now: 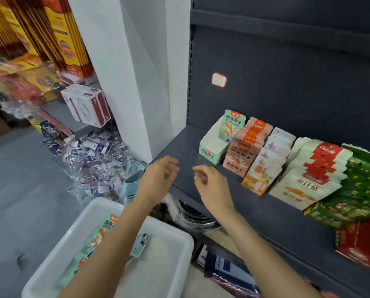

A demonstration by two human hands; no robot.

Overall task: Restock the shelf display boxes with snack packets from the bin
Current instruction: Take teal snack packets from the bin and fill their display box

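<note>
A: Log entry, largest first. Dark shelf (265,222) fills the right half of my head view. Along it stand the display boxes: the mint box (217,139) at the left end, the pink box (243,151) touching it, then white-and-orange packets (265,166), white-and-red packets (313,171) and green packets (364,186) further right.

B: And the supply?

A: White bin (175,239) sits below the shelf edge, at the lower left. Mint snack packets (98,235) lie in it, partly hidden by my left forearm. A smaller teal packet (141,244) lies beside them.

B: Grip status?

A: Left hand (158,177) hovers over the bare stretch of shelf, fingers loosely curled, holding nothing. Right hand (210,181) is just beside it, likewise loose and empty. Both are blurred, so I can't make out the finer finger detail.

B: Progress?

A: My judgement: partway. The pink box looks packed. The mint box shows one upright packet at the back and an open front, so it probably takes more. Packets remain in the bin, so restocking is unfinished. Next step is likely a reach down into the bin for mint packets, then into the mint box.
</note>
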